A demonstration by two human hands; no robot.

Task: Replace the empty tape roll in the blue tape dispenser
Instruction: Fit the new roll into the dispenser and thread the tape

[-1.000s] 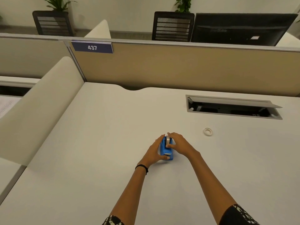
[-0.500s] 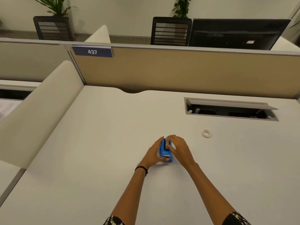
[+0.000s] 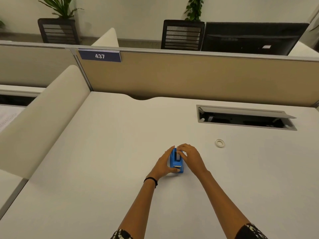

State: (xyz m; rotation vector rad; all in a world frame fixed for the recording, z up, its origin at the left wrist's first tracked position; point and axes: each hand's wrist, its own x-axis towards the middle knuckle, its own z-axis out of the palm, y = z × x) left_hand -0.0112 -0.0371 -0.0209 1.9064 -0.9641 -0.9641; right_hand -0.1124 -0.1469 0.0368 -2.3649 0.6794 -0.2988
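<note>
A small blue tape dispenser [image 3: 174, 163] stands on the white desk [image 3: 107, 152], its metal cutter facing me. A pale tape roll [image 3: 177, 156] shows in its slot. My left hand [image 3: 164, 163] wraps the dispenser's left side, thumb near the cutter. My right hand [image 3: 190, 156] lies over its top and right side, fingers curled onto the roll. A thin white ring, a bare tape core [image 3: 220, 143], lies flat on the desk to the right, apart from both hands.
An open cable tray [image 3: 245, 118] is cut into the desk at the back right. A beige partition [image 3: 189, 76] with a "437" label closes the far edge, and a padded divider [image 3: 43, 114] runs along the left.
My right hand has slid further over the dispenser's top, covering more of the roll. My left hand keeps its hold. The view has dipped slightly.
</note>
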